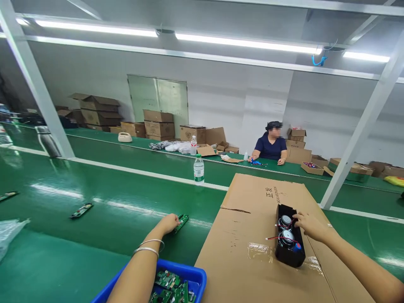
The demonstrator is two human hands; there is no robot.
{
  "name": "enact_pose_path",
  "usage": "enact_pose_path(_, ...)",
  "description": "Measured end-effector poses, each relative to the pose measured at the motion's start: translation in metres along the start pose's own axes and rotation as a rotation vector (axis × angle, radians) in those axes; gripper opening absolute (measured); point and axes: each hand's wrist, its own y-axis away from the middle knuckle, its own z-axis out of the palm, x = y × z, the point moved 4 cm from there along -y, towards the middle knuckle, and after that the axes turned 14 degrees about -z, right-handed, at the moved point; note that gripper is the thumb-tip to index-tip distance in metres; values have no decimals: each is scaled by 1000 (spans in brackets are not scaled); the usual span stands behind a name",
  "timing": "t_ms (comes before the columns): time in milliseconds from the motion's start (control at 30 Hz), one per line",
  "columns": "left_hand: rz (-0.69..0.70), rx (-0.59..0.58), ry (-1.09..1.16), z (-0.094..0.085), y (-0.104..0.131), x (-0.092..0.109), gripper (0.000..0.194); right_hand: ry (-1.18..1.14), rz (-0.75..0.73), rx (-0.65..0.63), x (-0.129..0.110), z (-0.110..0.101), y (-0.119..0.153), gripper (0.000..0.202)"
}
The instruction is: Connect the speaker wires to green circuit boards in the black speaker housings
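My left hand (170, 223), with two bangles at the wrist, is closed on the end of a narrow green circuit board (181, 223) over the green surface. On the flat cardboard box (233, 252) rests a black case (289, 256) holding two round speakers with red wires and a blue part. My right hand (307, 225) touches the case's upper right edge, fingers bent over the rim. Below my left hand, a blue tray (202, 275) contains several green circuit boards (167, 280).
Two more boards (81, 210) (9, 195) lie on the green surface at left. A water bottle (198, 170) stands beyond the box. A metal flask (48, 142) is near the left post. Across sits a person (270, 145) beside cartons (159, 125). Slanted posts (366, 122) flank the view.
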Motion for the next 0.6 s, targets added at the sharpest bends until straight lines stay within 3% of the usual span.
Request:
enact_pose_path(167, -54, -27, 38, -13, 22, 19, 21, 162, -146, 89, -1, 23, 3, 26)
enact_pose_path(300, -37, -64, 103, -27, 64, 20, 22, 218, -269, 88, -16, 28, 14, 25)
enact_pose_path(433, -1, -95, 129, -31, 142, -3, 23, 232, -291, 90, -57, 39, 43, 20)
enact_pose_path(600, -48, -42, 121, -23, 246, -46, 24, 239, -268, 171, -150, 47, 105, 24)
